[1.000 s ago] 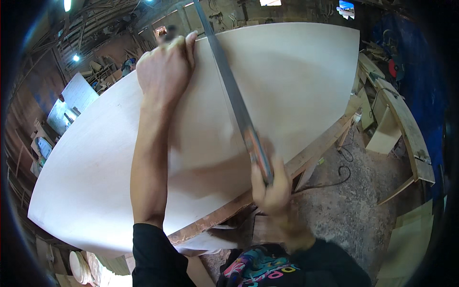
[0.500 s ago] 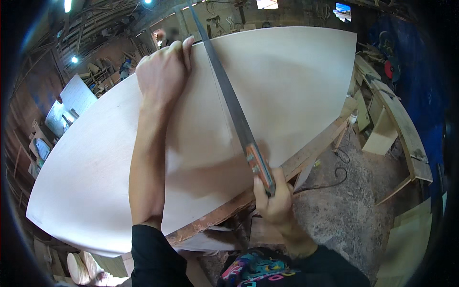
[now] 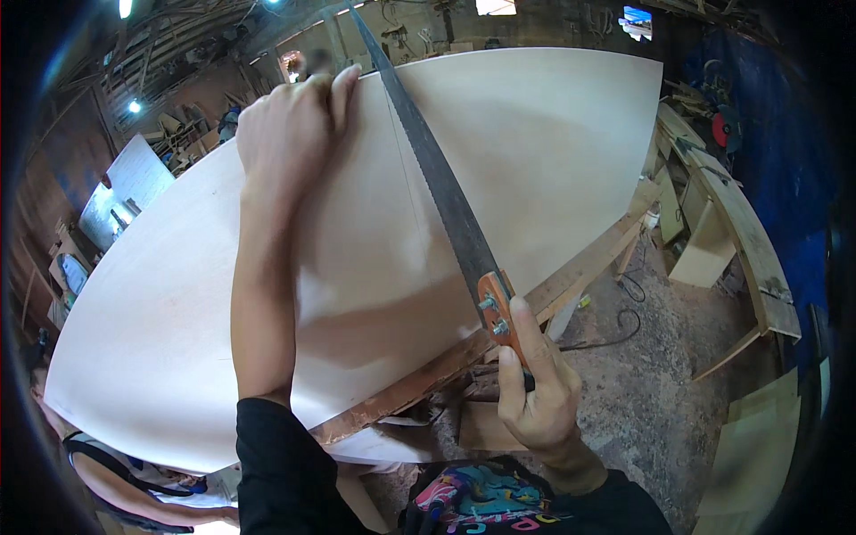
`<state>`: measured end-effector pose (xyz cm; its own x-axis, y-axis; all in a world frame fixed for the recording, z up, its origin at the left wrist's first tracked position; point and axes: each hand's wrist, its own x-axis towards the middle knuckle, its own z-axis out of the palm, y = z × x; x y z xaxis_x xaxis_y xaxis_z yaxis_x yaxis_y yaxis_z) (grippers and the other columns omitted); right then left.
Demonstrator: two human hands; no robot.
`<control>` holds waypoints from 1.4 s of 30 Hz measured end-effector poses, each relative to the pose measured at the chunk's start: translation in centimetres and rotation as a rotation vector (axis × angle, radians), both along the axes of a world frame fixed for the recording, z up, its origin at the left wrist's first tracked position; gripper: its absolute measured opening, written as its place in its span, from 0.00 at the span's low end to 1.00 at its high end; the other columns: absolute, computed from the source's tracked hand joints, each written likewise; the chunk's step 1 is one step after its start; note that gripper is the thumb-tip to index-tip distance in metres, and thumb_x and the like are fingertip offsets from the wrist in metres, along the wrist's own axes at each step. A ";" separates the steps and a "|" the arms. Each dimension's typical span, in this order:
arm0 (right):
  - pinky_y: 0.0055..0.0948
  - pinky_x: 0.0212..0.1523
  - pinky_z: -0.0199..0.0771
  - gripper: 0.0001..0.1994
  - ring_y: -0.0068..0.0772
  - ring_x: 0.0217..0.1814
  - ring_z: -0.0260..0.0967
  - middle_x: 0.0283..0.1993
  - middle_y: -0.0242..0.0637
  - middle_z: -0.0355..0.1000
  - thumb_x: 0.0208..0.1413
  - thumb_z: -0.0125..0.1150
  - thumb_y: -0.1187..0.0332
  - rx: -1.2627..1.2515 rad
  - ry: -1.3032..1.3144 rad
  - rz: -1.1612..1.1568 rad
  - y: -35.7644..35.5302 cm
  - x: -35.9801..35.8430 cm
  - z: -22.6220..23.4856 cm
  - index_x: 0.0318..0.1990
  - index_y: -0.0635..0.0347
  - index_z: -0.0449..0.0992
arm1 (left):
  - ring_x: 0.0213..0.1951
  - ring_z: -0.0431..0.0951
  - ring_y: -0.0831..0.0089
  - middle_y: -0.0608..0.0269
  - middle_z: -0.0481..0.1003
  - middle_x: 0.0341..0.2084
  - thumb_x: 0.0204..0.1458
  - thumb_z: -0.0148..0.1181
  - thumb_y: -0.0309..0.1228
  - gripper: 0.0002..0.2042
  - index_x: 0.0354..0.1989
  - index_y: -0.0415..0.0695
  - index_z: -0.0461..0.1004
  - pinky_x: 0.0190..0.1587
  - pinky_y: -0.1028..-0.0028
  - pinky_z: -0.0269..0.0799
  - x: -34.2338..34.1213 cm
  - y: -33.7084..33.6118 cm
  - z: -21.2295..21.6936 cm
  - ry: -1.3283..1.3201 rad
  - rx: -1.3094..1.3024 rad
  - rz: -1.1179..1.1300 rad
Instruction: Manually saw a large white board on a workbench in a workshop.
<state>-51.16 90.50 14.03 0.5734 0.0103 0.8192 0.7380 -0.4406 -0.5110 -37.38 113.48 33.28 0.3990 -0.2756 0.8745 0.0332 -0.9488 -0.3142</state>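
A large pale plywood sheet (image 3: pixel 553 152) lies across a rough wooden frame (image 3: pixel 571 276). My left hand (image 3: pixel 290 134) presses flat on the sheet's far edge, fingers curled over it. My right hand (image 3: pixel 535 383) grips the orange wooden handle of a hand saw (image 3: pixel 437 178). Its dark blade runs diagonally up across the sheet to the far edge, just right of my left hand. A thin pencil line on the sheet runs near the blade.
Wooden planks and offcuts (image 3: pixel 713 223) are stacked at the right, with a dark cable (image 3: pixel 624 330) on the dusty floor. Another person's arm (image 3: pixel 125 481) shows at the lower left under the sheet. Workshop shelves and boards (image 3: pixel 125 187) stand at the far left.
My right hand has pulled the saw handle back toward me and lower, so more of the blade lies over the sheet. My left hand stays pressed at the far edge.
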 end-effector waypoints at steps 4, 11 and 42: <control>0.40 0.31 0.76 0.27 0.45 0.29 0.74 0.31 0.45 0.73 0.56 0.58 0.79 -0.037 0.044 -0.044 0.3 0.4 1.1 0.65 0.57 0.67 | 0.24 0.81 0.53 0.52 0.78 0.19 0.64 0.41 0.53 0.27 0.25 0.47 0.79 0.27 0.59 0.76 0.8 0.2 -0.4 -0.064 0.001 0.048; 0.34 0.46 0.76 0.22 0.50 0.51 0.77 0.54 0.57 0.73 0.62 0.52 0.76 -0.005 0.025 0.010 3.5 8.1 10.2 0.64 0.60 0.67 | 0.26 0.82 0.53 0.52 0.78 0.19 0.65 0.39 0.54 0.28 0.26 0.47 0.79 0.28 0.59 0.77 2.1 0.4 -0.2 -0.064 0.003 0.041; 0.36 0.47 0.76 0.23 0.52 0.53 0.76 0.52 0.57 0.74 0.62 0.52 0.76 -0.036 0.037 0.037 4.4 9.5 8.5 0.65 0.59 0.66 | 0.25 0.81 0.54 0.54 0.78 0.19 0.65 0.39 0.54 0.28 0.26 0.48 0.79 0.29 0.58 0.76 2.3 1.4 0.0 -0.041 0.000 0.078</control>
<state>-41.65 94.94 22.51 0.6017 0.0611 0.7964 0.7351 -0.4324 -0.5222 -35.11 114.89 33.28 0.3828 -0.2457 0.8906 0.1196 -0.9427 -0.3114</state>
